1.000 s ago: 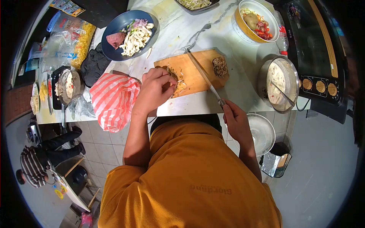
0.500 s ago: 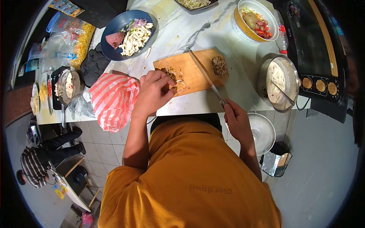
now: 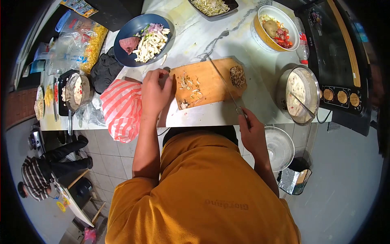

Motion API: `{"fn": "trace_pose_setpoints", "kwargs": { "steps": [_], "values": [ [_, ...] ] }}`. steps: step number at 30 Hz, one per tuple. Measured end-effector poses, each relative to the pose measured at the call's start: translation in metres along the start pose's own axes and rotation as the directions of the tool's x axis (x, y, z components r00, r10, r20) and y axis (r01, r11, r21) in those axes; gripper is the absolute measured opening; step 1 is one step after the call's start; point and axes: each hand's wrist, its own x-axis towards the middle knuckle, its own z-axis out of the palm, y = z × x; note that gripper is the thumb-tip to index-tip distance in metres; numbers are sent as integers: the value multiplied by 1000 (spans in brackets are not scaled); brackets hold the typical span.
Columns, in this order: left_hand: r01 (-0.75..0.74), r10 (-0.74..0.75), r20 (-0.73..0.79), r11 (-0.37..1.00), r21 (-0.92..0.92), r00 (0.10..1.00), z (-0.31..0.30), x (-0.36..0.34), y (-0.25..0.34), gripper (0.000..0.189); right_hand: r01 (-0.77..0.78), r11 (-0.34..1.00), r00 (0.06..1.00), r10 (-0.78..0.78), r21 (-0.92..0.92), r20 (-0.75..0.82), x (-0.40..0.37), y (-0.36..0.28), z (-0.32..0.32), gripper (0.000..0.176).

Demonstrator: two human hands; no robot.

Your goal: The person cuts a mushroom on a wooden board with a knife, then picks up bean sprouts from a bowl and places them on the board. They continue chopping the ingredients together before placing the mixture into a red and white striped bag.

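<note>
The right hand (image 3: 252,132) clamps a slim metal knife (image 3: 223,83) across the angular wooden board (image 3: 205,71). Beside its left edge, the left hand (image 3: 155,93) has parted fingers.

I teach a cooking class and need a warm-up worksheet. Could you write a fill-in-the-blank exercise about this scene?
The person grips the knife with the ____ hand.
The cutting board is made of ____.
The round plate is dark ____.
From the person's side, the striped bag lies to the ____ of the board.

Missing words: right; wood; blue; left.
</note>
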Motion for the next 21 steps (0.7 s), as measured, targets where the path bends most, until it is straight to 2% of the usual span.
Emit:
{"fn": "trace_pose_setpoints", "kwargs": {
  "steps": [1, 3, 4, 6, 7, 9, 10, 12, 13, 15, 16, 18, 21],
  "values": [
    [18, -18, -25, 1000, -8, 1000, 0, 3, -2, 22, 2, 1000, 1000, -2, 0, -1, 1, -2, 2, 35],
    [48, -48, -43, 999, -8, 998, 0, 6, -2, 22, 46, 983, 999, -47, -177, -1, 6, -7, 7, 33],
    [47, -47, -44, 999, -9, 998, 1, 6, -2, 22, 47, 983, 999, -48, -178, -3, 9, -2, 12, 33],
    [40, -41, -28, 999, -14, 999, 4, 5, -3, 22, 275, 912, 948, -309, -303, -69, 19, 16, 28, 28],
    [36, -37, -29, 999, -15, 999, 5, 5, -2, 22, 276, 912, 948, -311, -303, -73, 24, 16, 33, 28],
    [-1, 1, -52, 1000, 12, 999, 8, 2, -2, 21, 336, 849, 903, -413, -408, -115, 30, 14, 42, 27],
    [-4, 4, -54, 1000, 11, 999, 9, 4, -3, 21, 337, 848, 902, -415, -409, -118, 34, 14, 44, 27],
    [105, -97, -143, 993, 52, 985, 12, 10, -7, 19, 308, 831, 920, -384, -464, -76, 38, 12, 47, 31],
    [105, -97, -148, 993, 53, 984, 12, 13, -8, 19, 312, 829, 919, -388, -464, -75, 38, 12, 48, 31],
    [119, -82, -184, 973, 200, 979, 13, 21, -10, 17, 352, 764, 884, -461, -540, -76, 40, 11, 48, 31],
    [119, -80, -194, 973, 199, 978, 16, 23, -13, 17, 360, 761, 880, -469, -540, -75, 40, 10, 48, 31],
    [86, -26, -242, 967, 239, 970, 24, 26, -19, 16, 300, 788, 920, -389, -537, -56, 39, 8, 47, 38],
    [126, -65, -261, 966, 227, 963, 28, 27, -16, 14, 333, 784, 901, -428, -523, -68, 35, 2, 43, 47]
  ]
}}
